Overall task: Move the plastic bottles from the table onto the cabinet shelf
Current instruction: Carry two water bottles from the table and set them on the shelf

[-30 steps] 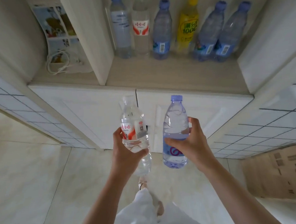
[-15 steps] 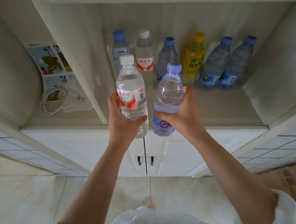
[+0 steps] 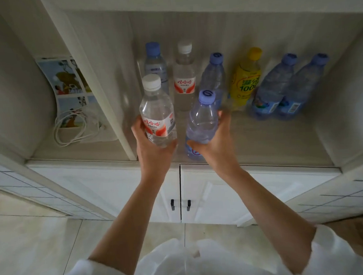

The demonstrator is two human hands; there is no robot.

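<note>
I have a bottle in each hand, both over the front of the shelf point(image 3: 261, 145). Left hand point(image 3: 154, 151) wraps the white-cap bottle point(image 3: 157, 115) low on its body, fingers curled round the label, thumb on the near side; the base is hidden by the palm, so I can't tell if it touches the wood. Right hand point(image 3: 215, 143) wraps the blue-cap bottle point(image 3: 203, 119) the same way, low and from the right, grip closed round it; its base looks at or just above the shelf near the front edge. Both are held upright, caps tilted slightly away from me, side by side and close but not clearly touching. Holding low likely keeps the necks free and lets the bases go down first. Behind them six bottles stand in a row along the back: a blue-cap one point(image 3: 156, 64), a white-cap one point(image 3: 184, 77), another blue-cap point(image 3: 214, 75), a yellow bottle point(image 3: 246, 78), and two more blue-caps point(image 3: 275, 84) point(image 3: 302, 85) leaning together at the right. So my two are going in as a front row, ahead of the left part of that row. The divider point(image 3: 101, 89) sits just left of my left hand; past it a cable point(image 3: 73, 129) and a picture sheet point(image 3: 66, 80). Next, I judge: set both down and release, minding the back row.
</note>
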